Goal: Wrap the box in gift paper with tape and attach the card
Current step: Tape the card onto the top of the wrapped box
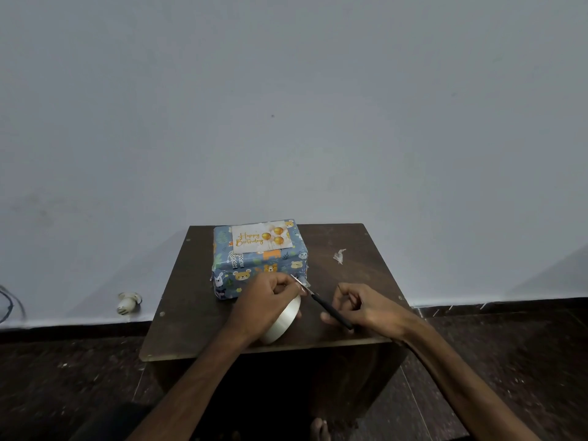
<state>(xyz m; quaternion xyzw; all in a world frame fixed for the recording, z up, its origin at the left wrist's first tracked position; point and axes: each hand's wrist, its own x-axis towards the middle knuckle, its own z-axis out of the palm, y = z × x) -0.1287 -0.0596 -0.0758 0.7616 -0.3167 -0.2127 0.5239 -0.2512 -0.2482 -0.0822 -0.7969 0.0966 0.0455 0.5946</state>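
Note:
The box (pixel 254 268), wrapped in blue paper printed with animals, stands at the back left of the small dark wooden table (pixel 356 249). A white "Happy Birthday" card (pixel 261 238) with gold balloons lies on its top. In front of the box my left hand (pixel 264 300) grips a roll of clear tape (pixel 283 319), with fingers at the roll's top edge. My right hand (pixel 359 305) holds black-handled scissors (pixel 321 302). Their blades point up-left and reach the tape by my left fingers.
A crumpled scrap of clear tape (pixel 339 256) lies on the table's right side. The table stands against a pale wall on a dark floor. A small white object (pixel 129 303) sits at the wall's base to the left. A bare foot (pixel 319 429) shows below the table.

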